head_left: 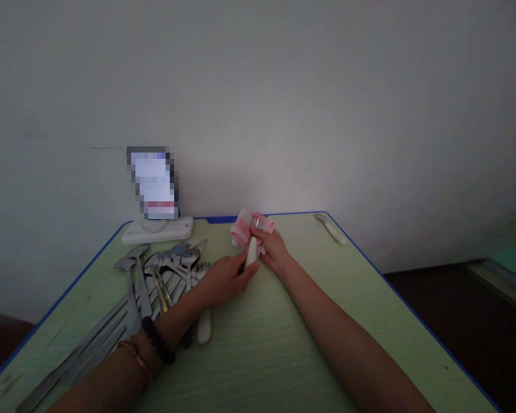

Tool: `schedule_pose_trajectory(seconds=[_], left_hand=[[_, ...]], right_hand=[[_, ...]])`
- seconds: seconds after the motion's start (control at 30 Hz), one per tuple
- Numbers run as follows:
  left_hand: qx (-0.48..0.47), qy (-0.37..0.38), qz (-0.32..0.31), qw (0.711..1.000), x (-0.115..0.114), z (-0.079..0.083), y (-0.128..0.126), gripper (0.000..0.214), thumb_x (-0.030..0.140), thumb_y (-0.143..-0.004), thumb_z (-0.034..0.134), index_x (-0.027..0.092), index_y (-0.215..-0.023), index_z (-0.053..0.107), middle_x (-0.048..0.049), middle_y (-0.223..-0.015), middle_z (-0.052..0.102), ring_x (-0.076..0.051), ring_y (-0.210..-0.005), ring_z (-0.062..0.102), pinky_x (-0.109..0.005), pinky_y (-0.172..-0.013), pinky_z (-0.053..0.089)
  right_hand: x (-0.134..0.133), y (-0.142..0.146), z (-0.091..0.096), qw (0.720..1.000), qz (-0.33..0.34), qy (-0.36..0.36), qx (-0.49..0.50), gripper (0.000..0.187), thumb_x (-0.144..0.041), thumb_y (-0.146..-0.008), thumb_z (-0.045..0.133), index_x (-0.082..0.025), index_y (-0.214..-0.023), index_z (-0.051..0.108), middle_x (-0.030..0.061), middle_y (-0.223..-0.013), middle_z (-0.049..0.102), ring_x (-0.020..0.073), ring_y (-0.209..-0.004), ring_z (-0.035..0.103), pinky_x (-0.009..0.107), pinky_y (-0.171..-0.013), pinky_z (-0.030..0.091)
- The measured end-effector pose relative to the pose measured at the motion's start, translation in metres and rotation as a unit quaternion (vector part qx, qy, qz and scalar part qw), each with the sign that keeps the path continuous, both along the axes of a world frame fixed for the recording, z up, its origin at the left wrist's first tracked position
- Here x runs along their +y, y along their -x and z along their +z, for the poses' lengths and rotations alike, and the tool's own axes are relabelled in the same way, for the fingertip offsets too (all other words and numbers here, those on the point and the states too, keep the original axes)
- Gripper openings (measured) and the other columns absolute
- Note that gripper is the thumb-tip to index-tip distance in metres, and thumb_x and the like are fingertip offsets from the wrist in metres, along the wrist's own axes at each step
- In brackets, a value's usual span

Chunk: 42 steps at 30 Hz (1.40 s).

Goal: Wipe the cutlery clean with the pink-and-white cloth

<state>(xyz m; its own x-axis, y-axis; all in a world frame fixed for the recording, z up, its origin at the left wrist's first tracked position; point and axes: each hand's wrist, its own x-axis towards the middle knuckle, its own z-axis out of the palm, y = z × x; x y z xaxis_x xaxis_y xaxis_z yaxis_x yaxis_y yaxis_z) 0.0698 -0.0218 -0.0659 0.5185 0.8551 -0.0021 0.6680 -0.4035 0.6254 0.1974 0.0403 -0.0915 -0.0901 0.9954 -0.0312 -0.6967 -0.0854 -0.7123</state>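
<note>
A white-handled fork [251,251] is in my left hand [229,279], whose fingers are closed round the handle. My right hand [274,248] grips a pink-and-white cloth [242,228], which is wrapped partly about the fork's metal head, with the thumb pressing from above. Tine-like metal shows between the folds; the rest of the head is covered. Left of my hands lies a pile of cutlery with several spoons [190,258], another fork [203,268] and long metal utensils [94,330]. My left forearm hides part of this pile.
A white-handled utensil [333,230] lies alone near the table's far right corner. At the back left, a phone with a blurred screen [155,183] leans above a white power strip-like block [159,229]. The green table [258,355] has a blue edge and meets the wall.
</note>
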Motion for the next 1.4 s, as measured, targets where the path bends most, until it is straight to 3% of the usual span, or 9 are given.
schedule_pose_trajectory(seconds=[0.23, 0.37, 0.6, 0.73, 1.0, 1.4], left_hand=[[-0.022, 0.013, -0.004, 1.000, -0.0004, -0.0009, 0.0009, 0.034, 0.042, -0.090, 0.031, 0.020, -0.067, 0.045, 0.0011, -0.058, 0.055, -0.014, -0.054, 0.052, -0.024, -0.056, 0.035], [-0.030, 0.014, -0.009, 0.999, 0.0003, -0.0025, 0.0012, 0.038, 0.043, -0.091, 0.028, 0.020, -0.066, 0.045, 0.0015, -0.058, 0.056, -0.014, -0.055, 0.052, -0.024, -0.059, 0.036], [-0.023, 0.008, -0.003, 1.000, 0.0005, -0.0028, 0.0017, 0.036, 0.042, -0.090, 0.031, 0.020, -0.066, 0.045, 0.0015, -0.057, 0.056, -0.014, -0.054, 0.053, -0.024, -0.058, 0.036], [-0.008, 0.001, 0.004, 1.000, 0.0010, -0.0027, 0.0019, 0.035, 0.041, -0.090, 0.031, 0.020, -0.065, 0.045, 0.0013, -0.057, 0.057, -0.014, -0.054, 0.052, -0.025, -0.058, 0.035], [-0.004, 0.009, 0.010, 1.000, 0.0023, -0.0029, 0.0014, 0.034, 0.040, -0.090, 0.030, 0.020, -0.066, 0.045, 0.0012, -0.057, 0.057, -0.015, -0.055, 0.053, -0.025, -0.059, 0.036], [0.000, 0.006, 0.008, 1.000, 0.0018, -0.0042, 0.0019, 0.036, 0.041, -0.090, 0.030, 0.020, -0.064, 0.045, 0.0013, -0.057, 0.056, -0.015, -0.054, 0.052, -0.025, -0.057, 0.035]], right_hand=[[0.0016, -0.0004, -0.0039, 0.999, 0.014, 0.031, -0.024, 0.025, -0.016, -0.059, 0.071, -0.016, -0.082, 0.063, 0.0002, -0.068, 0.070, 0.0140, -0.061, 0.065, 0.025, -0.064, 0.054], [-0.0010, -0.0012, -0.0014, 0.998, 0.022, 0.027, -0.053, 0.023, -0.020, -0.060, 0.072, -0.015, -0.081, 0.064, 0.0010, -0.065, 0.069, 0.0154, -0.061, 0.065, 0.026, -0.064, 0.053], [0.0008, 0.0025, -0.0046, 0.996, -0.051, 0.028, -0.071, 0.020, -0.017, -0.058, 0.072, -0.015, -0.077, 0.065, -0.0008, -0.065, 0.069, 0.0119, -0.056, 0.061, 0.026, -0.063, 0.051], [0.0018, 0.0046, -0.0064, 0.993, -0.099, 0.025, -0.063, 0.023, -0.014, -0.058, 0.071, -0.016, -0.080, 0.064, -0.0023, -0.066, 0.068, 0.0114, -0.058, 0.061, 0.027, -0.066, 0.051], [-0.0002, 0.0050, -0.0029, 0.990, -0.126, 0.030, -0.064, 0.023, -0.012, -0.058, 0.067, -0.017, -0.080, 0.064, -0.0030, -0.064, 0.067, 0.0114, -0.056, 0.059, 0.026, -0.061, 0.050], [0.0028, 0.0051, -0.0071, 0.993, -0.106, -0.010, -0.060, 0.042, -0.012, -0.057, 0.067, -0.019, -0.098, 0.062, -0.0017, -0.076, 0.070, 0.0128, -0.067, 0.063, 0.027, -0.069, 0.052]])
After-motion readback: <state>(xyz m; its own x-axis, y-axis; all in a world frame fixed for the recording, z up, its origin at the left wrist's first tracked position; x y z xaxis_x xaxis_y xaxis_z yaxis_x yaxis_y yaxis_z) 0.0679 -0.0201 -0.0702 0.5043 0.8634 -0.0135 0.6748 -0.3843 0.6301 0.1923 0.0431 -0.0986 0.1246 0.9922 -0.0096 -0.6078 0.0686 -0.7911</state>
